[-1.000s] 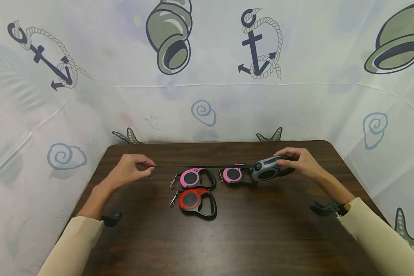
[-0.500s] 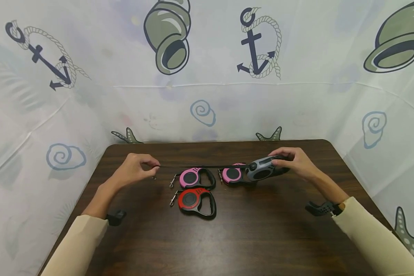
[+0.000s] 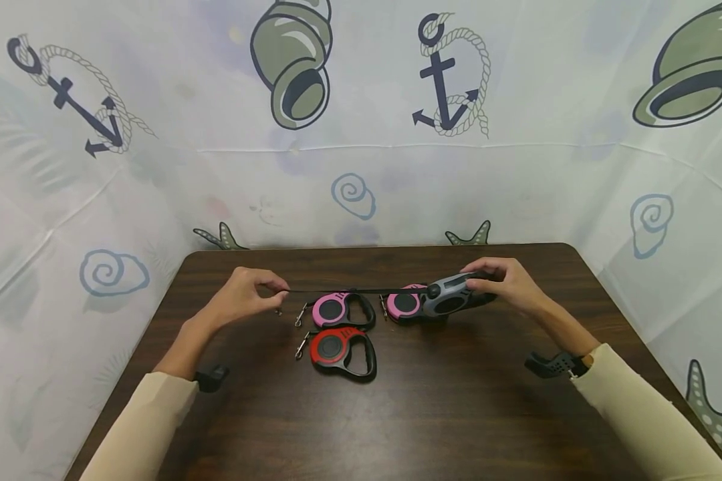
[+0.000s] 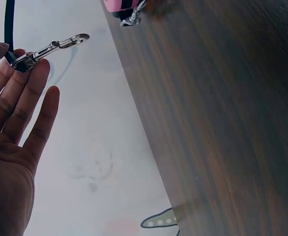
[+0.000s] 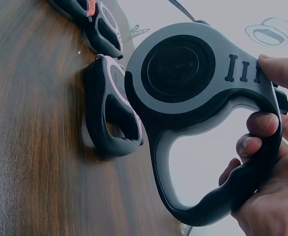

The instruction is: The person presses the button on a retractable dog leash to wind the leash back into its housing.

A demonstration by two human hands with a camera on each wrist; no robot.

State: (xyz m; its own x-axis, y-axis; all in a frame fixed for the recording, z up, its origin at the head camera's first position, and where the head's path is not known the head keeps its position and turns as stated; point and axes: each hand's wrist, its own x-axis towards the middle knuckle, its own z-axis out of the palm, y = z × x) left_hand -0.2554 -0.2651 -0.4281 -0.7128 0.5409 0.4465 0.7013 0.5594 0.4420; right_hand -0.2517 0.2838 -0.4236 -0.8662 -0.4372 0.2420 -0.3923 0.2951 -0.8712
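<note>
My right hand (image 3: 505, 284) grips the black handle of a grey retractable dog leash (image 5: 183, 73), fingers curled through its loop and thumb near the bone-shaped marks. From its casing a black strap (image 3: 361, 290) runs taut across to my left hand (image 3: 247, 294). Thumb and fingertips there pinch the strap's end, just where the metal snap hook (image 4: 53, 47) joins it; the hook sticks out past the fingers in the left wrist view. The grey leash is held above the table and partly overlaps a pink leash (image 3: 404, 304) in the head view.
Another pink leash (image 3: 331, 309) lies on the dark wooden table (image 3: 397, 421) left of centre, with a red leash (image 3: 331, 346) just in front of it. Their metal hooks point left. A printed curtain (image 3: 361, 167) stands behind and at both sides.
My hands have come closer together: the left moved right and the right moved left with the grey leash. The strap between them has become shorter. The leashes on the table have stayed put.
</note>
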